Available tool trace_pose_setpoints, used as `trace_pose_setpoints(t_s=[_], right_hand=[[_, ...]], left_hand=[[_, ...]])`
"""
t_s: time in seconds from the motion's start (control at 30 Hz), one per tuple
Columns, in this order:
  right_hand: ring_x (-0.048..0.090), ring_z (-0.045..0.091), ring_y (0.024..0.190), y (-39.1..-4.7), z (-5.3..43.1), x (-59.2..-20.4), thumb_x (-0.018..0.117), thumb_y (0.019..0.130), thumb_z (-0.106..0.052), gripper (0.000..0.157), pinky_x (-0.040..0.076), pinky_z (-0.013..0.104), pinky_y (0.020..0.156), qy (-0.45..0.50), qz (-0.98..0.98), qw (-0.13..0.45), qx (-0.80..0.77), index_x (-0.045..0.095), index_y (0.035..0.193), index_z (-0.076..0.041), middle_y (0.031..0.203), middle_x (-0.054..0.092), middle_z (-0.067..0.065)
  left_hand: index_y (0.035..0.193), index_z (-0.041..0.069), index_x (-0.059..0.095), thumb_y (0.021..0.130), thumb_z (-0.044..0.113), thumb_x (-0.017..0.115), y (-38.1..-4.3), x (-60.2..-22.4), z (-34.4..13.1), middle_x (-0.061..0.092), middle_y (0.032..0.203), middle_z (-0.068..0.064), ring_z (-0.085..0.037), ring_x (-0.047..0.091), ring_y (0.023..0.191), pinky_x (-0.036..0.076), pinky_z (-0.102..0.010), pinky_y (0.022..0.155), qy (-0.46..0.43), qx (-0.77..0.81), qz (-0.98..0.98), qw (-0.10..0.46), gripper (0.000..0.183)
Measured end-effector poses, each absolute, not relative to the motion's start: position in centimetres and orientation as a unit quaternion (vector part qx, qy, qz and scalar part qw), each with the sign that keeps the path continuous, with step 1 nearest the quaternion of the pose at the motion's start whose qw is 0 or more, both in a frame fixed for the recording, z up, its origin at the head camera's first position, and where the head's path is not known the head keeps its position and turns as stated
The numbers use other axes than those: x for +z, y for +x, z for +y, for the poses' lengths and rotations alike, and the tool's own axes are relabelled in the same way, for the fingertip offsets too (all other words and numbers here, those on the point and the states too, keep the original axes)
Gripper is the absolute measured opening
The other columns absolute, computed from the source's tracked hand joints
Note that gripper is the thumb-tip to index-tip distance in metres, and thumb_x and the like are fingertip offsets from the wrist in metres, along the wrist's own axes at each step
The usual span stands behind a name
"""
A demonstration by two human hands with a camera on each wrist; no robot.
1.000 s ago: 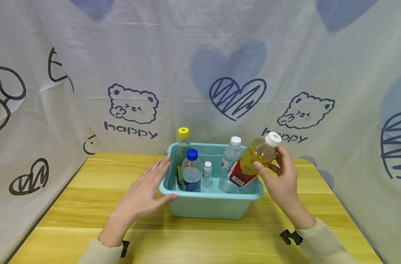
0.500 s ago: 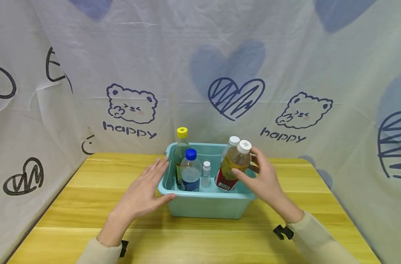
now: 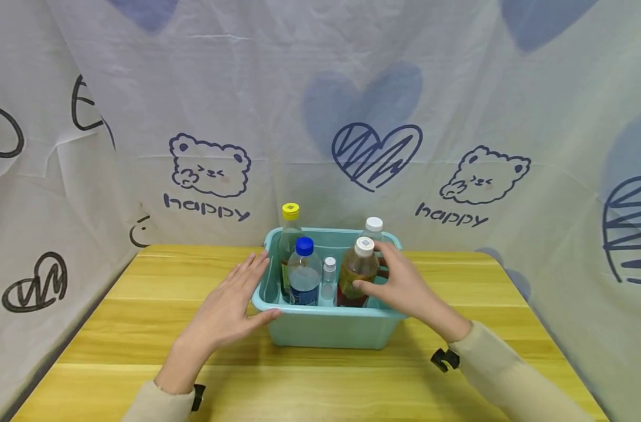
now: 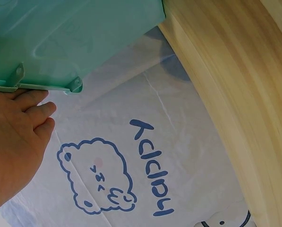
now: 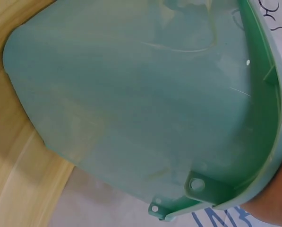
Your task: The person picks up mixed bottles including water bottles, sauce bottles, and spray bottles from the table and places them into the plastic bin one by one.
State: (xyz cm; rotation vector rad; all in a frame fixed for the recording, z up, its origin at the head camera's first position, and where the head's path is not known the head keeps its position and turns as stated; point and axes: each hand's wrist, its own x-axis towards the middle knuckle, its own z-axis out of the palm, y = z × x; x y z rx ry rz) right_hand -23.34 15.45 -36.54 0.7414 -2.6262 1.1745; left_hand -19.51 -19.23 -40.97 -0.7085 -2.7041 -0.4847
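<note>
In the head view my right hand [image 3: 399, 281] grips a drink bottle [image 3: 356, 272] with a white cap, brownish contents and a yellow and red label. The bottle stands nearly upright inside the teal plastic basin [image 3: 331, 328], its base hidden by the front rim. My left hand [image 3: 231, 308] rests against the basin's left rim with fingers straight; the left wrist view shows its fingers [image 4: 39, 111] at the rim. Also in the basin are a yellow-capped bottle [image 3: 290, 240], a blue-capped bottle [image 3: 304, 272], a small white-capped bottle [image 3: 328, 281] and a clear white-capped bottle [image 3: 374, 228], partly hidden.
The basin stands on a wooden table [image 3: 236, 381]. Behind the table hangs a pale cloth [image 3: 289, 117] printed with hearts and bears. In the right wrist view the basin's outer wall [image 5: 131, 94] fills most of the picture.
My right hand has brought the drink bottle left and down into the basin, turning it from tilted to nearly upright, in front of the clear bottle. The left hand has stayed at the rim.
</note>
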Motion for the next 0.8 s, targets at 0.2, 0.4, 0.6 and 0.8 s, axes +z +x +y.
trace_pose_setpoints(t_s=[0.2,0.4,0.6,0.8], right_hand=[[0.066,0.029,0.116,-23.8,14.8,-36.5,0.086,0.085,-0.019,0.073,0.06,0.049,0.098,0.268,-0.894,0.046,0.356,0.05,0.148,-0.008,0.136,0.061,0.011],[0.067,0.023,0.108,-24.4,14.2,-36.4,0.088,0.084,-0.017,0.061,0.06,0.048,0.094,0.29,-0.896,0.01,0.337,0.057,0.137,-0.01,0.12,0.069,0.003],[0.068,0.024,0.109,-24.9,13.9,-36.7,0.09,0.082,-0.014,0.059,0.06,0.049,0.095,0.3,-0.901,-0.026,0.314,0.059,0.133,-0.011,0.117,0.071,0.002],[0.069,0.025,0.109,-25.2,13.6,-37.0,0.091,0.08,-0.01,0.062,0.06,0.047,0.094,0.298,-0.905,-0.035,0.302,0.059,0.133,-0.009,0.118,0.072,0.005]], left_hand=[[0.166,0.005,0.022,0.094,0.068,0.06,-19.5,-41.1,-19.4,0.013,0.174,-0.005,-0.032,0.018,0.159,0.019,-0.05,0.13,-0.246,-0.168,-0.943,0.149,0.102],[0.166,0.006,0.021,0.095,0.069,0.058,-19.6,-41.1,-19.4,0.012,0.175,-0.005,-0.032,0.017,0.159,0.019,-0.05,0.13,-0.246,-0.163,-0.943,0.153,0.102],[0.166,0.006,0.022,0.095,0.069,0.059,-19.7,-41.3,-19.4,0.012,0.174,-0.005,-0.033,0.019,0.159,0.021,-0.05,0.129,-0.248,-0.165,-0.942,0.156,0.102],[0.166,0.007,0.02,0.095,0.069,0.059,-19.7,-41.1,-19.4,0.01,0.175,-0.004,-0.031,0.016,0.16,0.019,-0.05,0.13,-0.248,-0.166,-0.943,0.148,0.103]])
